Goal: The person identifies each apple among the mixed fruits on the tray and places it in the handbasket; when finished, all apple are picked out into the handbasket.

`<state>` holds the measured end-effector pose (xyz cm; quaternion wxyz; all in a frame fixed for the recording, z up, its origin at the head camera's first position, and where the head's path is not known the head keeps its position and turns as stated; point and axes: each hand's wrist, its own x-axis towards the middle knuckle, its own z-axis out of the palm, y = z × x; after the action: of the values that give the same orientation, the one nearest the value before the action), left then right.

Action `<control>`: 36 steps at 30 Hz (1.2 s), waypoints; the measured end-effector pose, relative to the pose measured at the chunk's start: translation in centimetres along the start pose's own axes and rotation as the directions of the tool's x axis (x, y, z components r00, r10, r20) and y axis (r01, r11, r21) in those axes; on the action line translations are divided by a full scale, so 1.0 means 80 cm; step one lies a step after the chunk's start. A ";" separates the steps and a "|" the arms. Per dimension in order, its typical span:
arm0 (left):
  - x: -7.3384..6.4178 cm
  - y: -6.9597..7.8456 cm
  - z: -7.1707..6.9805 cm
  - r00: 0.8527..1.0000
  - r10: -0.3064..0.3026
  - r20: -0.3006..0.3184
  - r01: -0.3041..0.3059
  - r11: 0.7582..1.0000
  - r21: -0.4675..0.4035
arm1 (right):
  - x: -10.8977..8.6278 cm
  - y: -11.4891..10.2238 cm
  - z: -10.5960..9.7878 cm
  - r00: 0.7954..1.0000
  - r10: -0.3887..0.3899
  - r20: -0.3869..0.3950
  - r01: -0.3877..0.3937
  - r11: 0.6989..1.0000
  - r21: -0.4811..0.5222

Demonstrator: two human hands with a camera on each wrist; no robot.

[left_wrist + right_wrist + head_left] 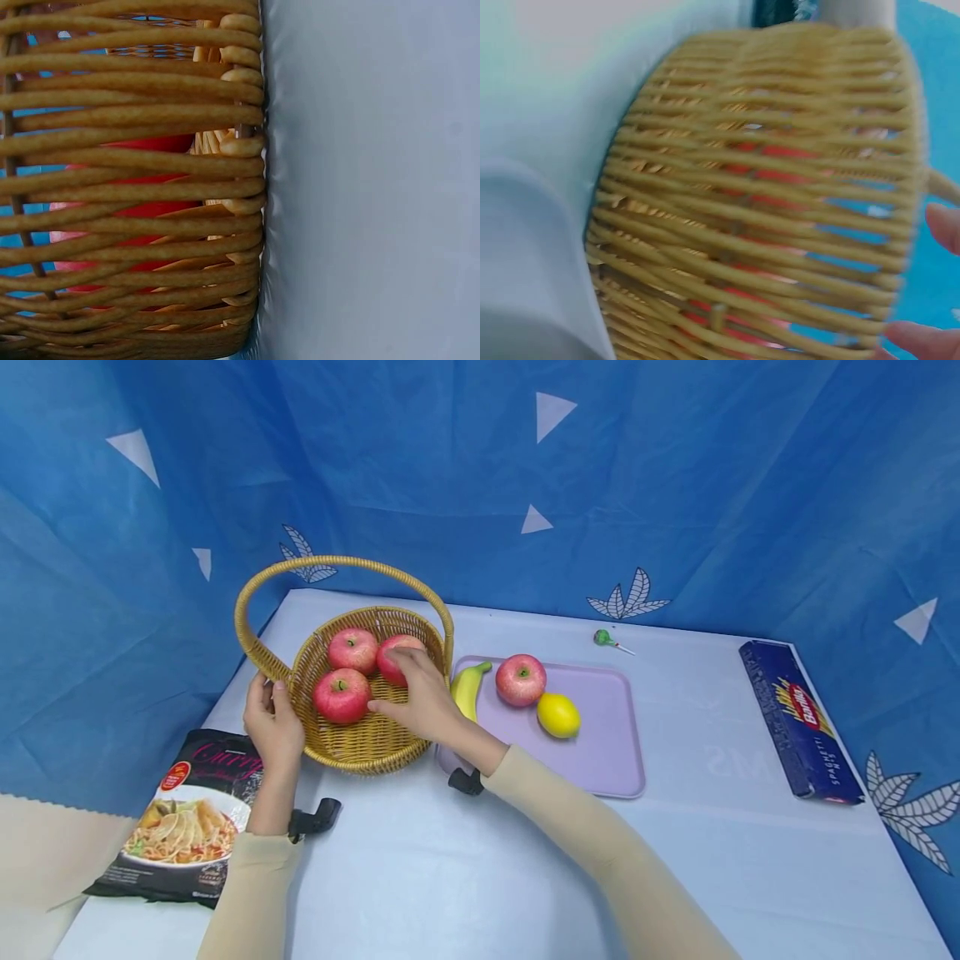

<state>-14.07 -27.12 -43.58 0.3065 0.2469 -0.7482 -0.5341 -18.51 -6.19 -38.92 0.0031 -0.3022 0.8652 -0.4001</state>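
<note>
A wicker basket (360, 757) with a tall arched handle stands at the back left. My left hand (274, 727) grips it by the left rim where the handle joins. Three red apples lie inside: a back left apple (352, 650), a front apple (342, 697) and a right apple (397, 653). Over the basket's right rim reaches my right hand (423, 697), its fingers touching the right apple and its thumb spread apart near the front apple. In the left wrist view the basket's wall (135, 172) hides the left hand. Part of the right hand (930, 337) shows in the right wrist view.
Right of the basket is a purple tray (585, 760) with a banana (468, 689), an apple (521, 680) and a lemon (558, 716). A lollipop (603, 637) lies behind it. A spaghetti box (802, 722) sits far right, a curry noodle packet (187, 818) front left.
</note>
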 end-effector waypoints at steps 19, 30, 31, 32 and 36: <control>0.000 -0.002 0.001 1.000 0.002 -0.004 -0.002 1.000 -0.002 | -0.081 0.002 -0.072 0.999 -0.036 -0.009 0.036 0.998 0.042; 0.001 -0.003 0.002 1.000 0.002 -0.010 -0.002 1.000 -0.017 | -0.098 0.040 -0.117 0.983 -0.034 -0.178 0.040 0.999 0.033; 0.001 -0.002 0.002 1.000 0.001 -0.009 -0.001 1.000 -0.018 | -0.099 0.044 -0.121 0.981 -0.026 -0.193 0.033 0.999 0.034; 0.001 -0.002 0.002 1.000 0.002 -0.008 -0.002 1.000 -0.018 | -0.100 0.048 -0.125 0.978 -0.021 -0.208 0.029 0.999 0.035; 0.000 -0.001 0.001 1.000 0.005 -0.006 -0.005 1.000 -0.009 | -0.104 0.065 -0.137 0.967 0.010 -0.254 -0.002 1.000 0.031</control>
<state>-14.09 -27.09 -43.65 0.3111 0.2453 -0.7454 -0.5361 -17.12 8.31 -37.03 -0.1019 -0.2460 0.8532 -0.4484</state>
